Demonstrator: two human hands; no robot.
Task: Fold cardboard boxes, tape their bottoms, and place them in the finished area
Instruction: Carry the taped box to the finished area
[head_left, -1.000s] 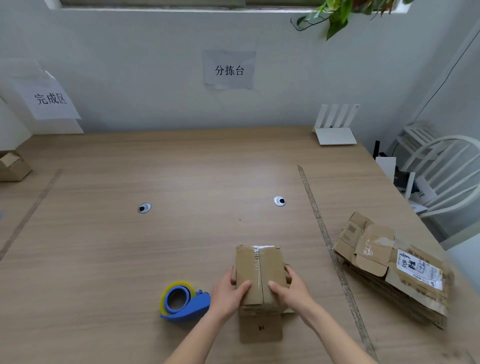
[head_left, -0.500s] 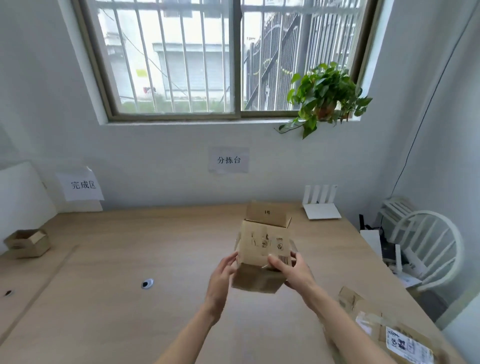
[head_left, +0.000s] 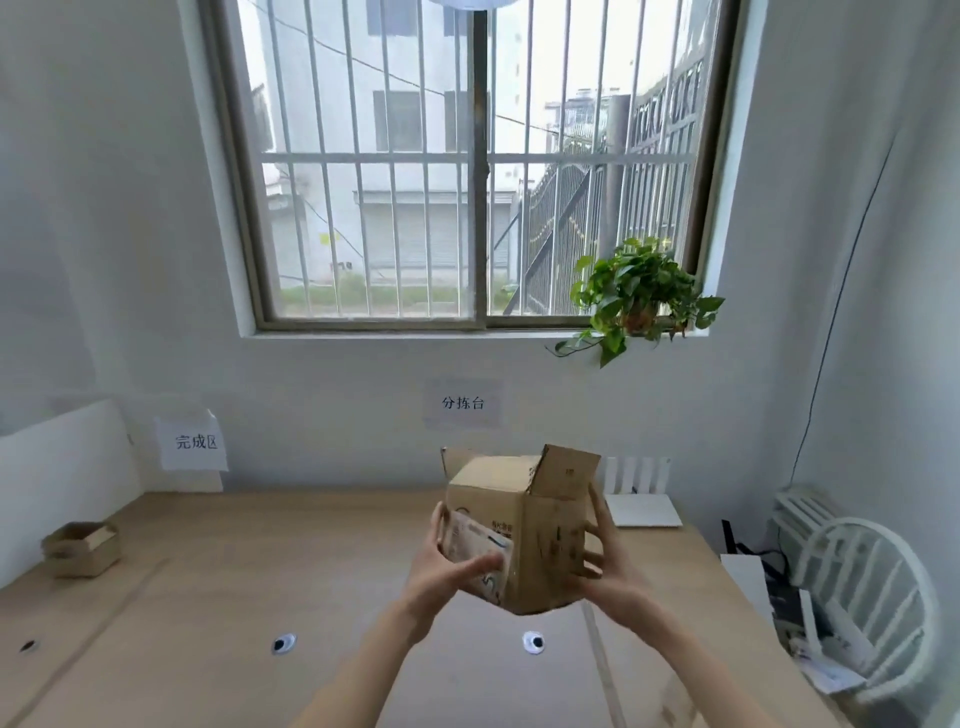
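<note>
Since half a second ago, cardboard box (head_left: 522, 530) rotated, one corner edge now facing the camera, flaps up; held mid-air above tabletop (head_left: 260, 571), left hand (head_left: 448, 569) and right hand (head_left: 605, 558) both in a curled grip on its sides. Risk: only fingertip contact, so it could slip while carried to the finished box (head_left: 80, 548) at 9 o'clock.

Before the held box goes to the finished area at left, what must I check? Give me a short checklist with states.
1. Brown cardboard box held by both hands, left hand and right hand: ok.
2. Box lifted off the wooden table: ok.
3. Bottom tape sealed: cannot tell, the underside is hidden.
4. Top flaps open: ok.
5. Free table space beside the small open cardboard box at far left: ok.
</note>
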